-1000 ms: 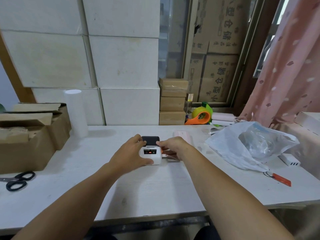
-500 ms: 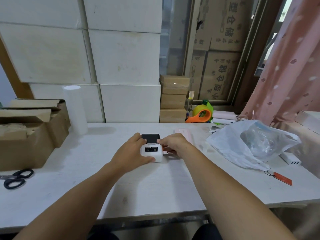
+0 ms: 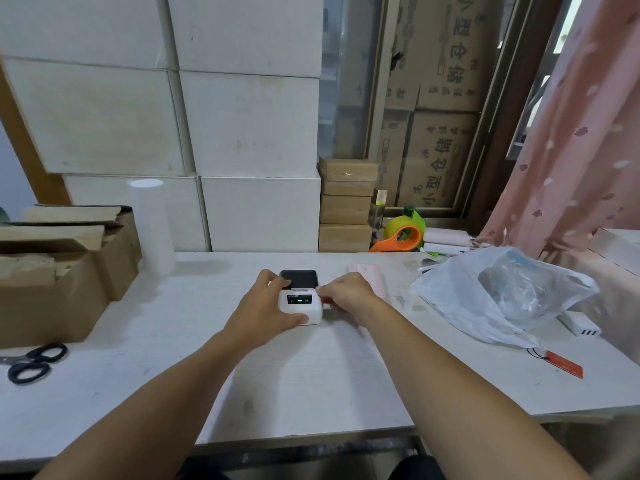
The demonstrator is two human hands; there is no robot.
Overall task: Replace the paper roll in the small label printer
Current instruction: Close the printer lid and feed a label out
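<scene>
The small white label printer (image 3: 300,303) sits mid-table, with a dark lid at its back and a black panel showing green lights. My left hand (image 3: 265,306) wraps its left side, thumb along the front lower edge. My right hand (image 3: 346,293) grips the printer's right side, fingertips at the top right corner. A pink-and-white item (image 3: 372,273) lies just behind my right hand. No paper roll shows inside the printer.
Black scissors (image 3: 29,363) and an open cardboard box (image 3: 59,271) at the left. A tall white roll (image 3: 152,226) stands behind. A plastic bag (image 3: 498,292), white charger (image 3: 580,325) and orange tag (image 3: 564,364) lie right. Orange tape dispenser (image 3: 401,237) at the back.
The panel lights went from red-orange to green. Both hands stay on the printer; the view has shifted slightly.
</scene>
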